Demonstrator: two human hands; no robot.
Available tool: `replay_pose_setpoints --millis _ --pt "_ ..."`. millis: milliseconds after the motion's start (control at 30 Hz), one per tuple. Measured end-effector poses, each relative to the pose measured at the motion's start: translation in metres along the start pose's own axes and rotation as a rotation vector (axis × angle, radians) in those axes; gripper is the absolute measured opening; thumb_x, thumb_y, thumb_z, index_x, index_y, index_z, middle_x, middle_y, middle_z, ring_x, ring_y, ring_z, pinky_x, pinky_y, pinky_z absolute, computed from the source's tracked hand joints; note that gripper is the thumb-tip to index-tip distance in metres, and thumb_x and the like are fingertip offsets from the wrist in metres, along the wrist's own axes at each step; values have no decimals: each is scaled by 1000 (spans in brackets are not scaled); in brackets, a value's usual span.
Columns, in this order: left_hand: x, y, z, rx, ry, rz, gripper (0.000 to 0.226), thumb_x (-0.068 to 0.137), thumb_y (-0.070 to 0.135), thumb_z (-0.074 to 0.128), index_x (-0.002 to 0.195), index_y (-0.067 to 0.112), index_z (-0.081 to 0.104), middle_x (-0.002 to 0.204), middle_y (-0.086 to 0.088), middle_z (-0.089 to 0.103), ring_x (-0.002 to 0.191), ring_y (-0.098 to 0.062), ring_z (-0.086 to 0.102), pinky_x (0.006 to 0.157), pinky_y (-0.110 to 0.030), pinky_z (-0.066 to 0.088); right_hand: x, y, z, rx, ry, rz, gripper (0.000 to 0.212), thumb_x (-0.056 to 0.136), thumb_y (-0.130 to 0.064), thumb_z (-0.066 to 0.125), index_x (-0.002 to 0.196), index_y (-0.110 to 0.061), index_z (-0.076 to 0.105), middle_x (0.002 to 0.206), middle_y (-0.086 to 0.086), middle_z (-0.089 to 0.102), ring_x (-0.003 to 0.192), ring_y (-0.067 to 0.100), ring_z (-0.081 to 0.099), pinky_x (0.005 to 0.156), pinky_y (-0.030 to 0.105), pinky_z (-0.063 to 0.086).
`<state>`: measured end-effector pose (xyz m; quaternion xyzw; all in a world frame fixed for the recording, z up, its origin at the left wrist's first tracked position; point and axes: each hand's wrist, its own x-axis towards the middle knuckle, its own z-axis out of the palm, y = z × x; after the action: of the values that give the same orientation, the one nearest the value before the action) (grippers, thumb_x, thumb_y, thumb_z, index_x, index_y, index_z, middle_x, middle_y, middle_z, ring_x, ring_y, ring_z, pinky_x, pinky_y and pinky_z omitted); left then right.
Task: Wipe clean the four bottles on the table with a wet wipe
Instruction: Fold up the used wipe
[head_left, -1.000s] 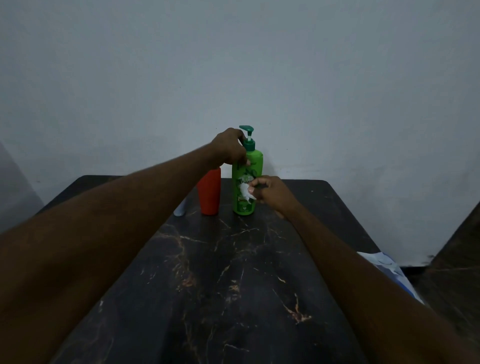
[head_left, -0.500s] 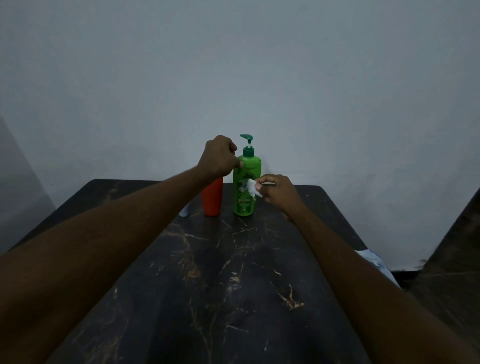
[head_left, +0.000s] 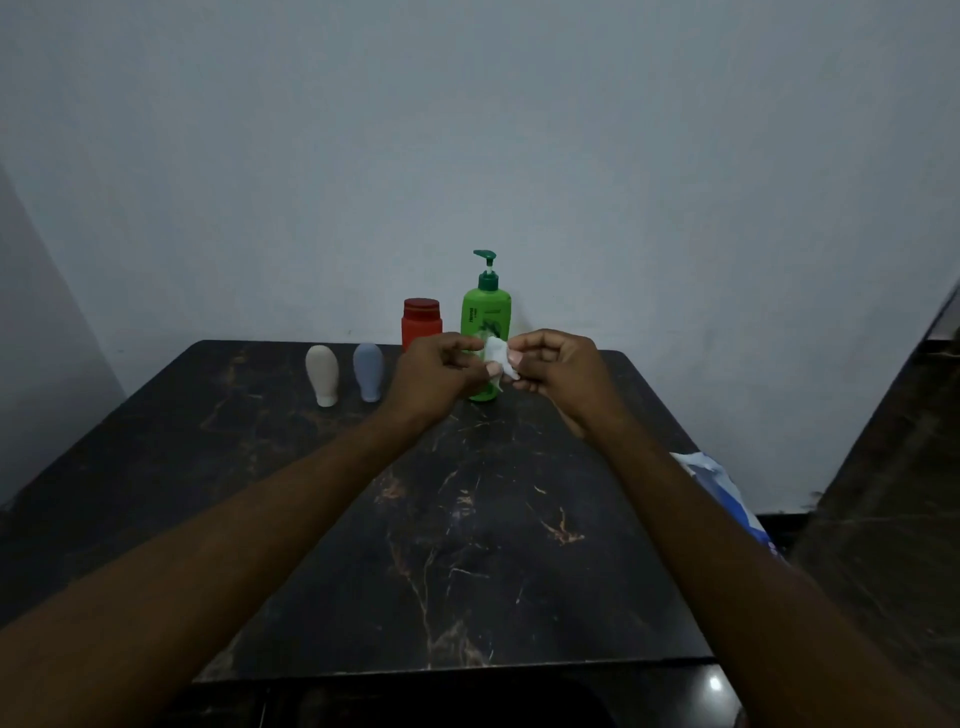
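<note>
**Wet wipe** (head_left: 497, 358): small, white, crumpled. It is held above the table (head_left: 467, 545), just in front of the green pump bottle (head_left: 485, 327), and is pinched from both sides.

**Left hand** (head_left: 434, 379): fingers curled, with thumb and fingertips nipping the wipe's left edge.

**Right hand** (head_left: 558, 374): likewise curled, nipping the right edge. Neither hand touches a bottle. My guess is that the wipe is being refolded or turned to a fresh face, which would explain why both hands are on it.

**Green pump bottle**: upright at the far middle of the table, its lower part hidden behind the hands.

**Red bottle** (head_left: 421, 322): upright, just beside the green one on its left.

**Grey-blue bottle** (head_left: 369, 371) and **beige bottle** (head_left: 322, 375): rounded tops, each standing on its narrower end, further left and slightly apart.

The four bottles form a row along the far edge, probably so each can be reached in turn. From here I cannot tell which are already clean.

**Blue-and-white packet** (head_left: 722, 493): at the table's right edge, partly behind the right forearm. It may be the wipe pack, but that is uncertain.
</note>
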<state>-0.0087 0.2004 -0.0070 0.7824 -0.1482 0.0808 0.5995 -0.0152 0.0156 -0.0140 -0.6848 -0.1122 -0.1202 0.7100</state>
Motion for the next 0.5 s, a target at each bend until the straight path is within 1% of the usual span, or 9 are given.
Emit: replay_pose_setpoints --millis 67,133,200,300,400,500 --pt "-6 1 8 -79 -8 5 32 84 7 82 115 3 74 96 -13 78 90 -26 77 84 -40 64 -5 -2 -2 -9 4 0 15 87 3 69 102 3 71 89 18 74 77 26 70 70 30 61" --pt "-6 3 16 -121 14 6 24 84 4 81 107 -1 76 90 -14 78 82 -21 75 79 -33 64 -7 -4 -5 -4 11 8 14 87 6 68 99 1 71 88 16 74 78 25 71 71 30 61" --pt "3 2 26 -141 31 8 20 84 1 80 102 -4 75 83 -15 76 73 -17 72 71 -27 62 -6 -4 -12 17 29 27 14 88 6 66 101 2 70 91 18 74 78 24 72 71 29 61" --pt "22 3 44 -166 5 19 15 85 -1 79 99 -6 76 81 -19 76 69 -16 72 68 -24 62 4 -3 -31 -13 67 41 16 91 2 63 105 3 72 97 18 74 82 23 72 74 32 59" --pt "48 6 68 -201 -56 -9 8 87 -2 76 95 1 77 75 -10 76 68 -13 73 71 -24 63 15 -5 -56 -89 117 0 15 88 -8 71 102 -4 76 97 14 76 86 24 72 76 35 59" --pt "73 13 96 -223 -112 -44 8 87 0 77 91 7 78 79 -13 78 73 -20 74 74 -28 63 23 -15 -84 -188 154 -18 16 81 -10 80 94 -18 77 89 2 78 83 17 74 78 31 61"
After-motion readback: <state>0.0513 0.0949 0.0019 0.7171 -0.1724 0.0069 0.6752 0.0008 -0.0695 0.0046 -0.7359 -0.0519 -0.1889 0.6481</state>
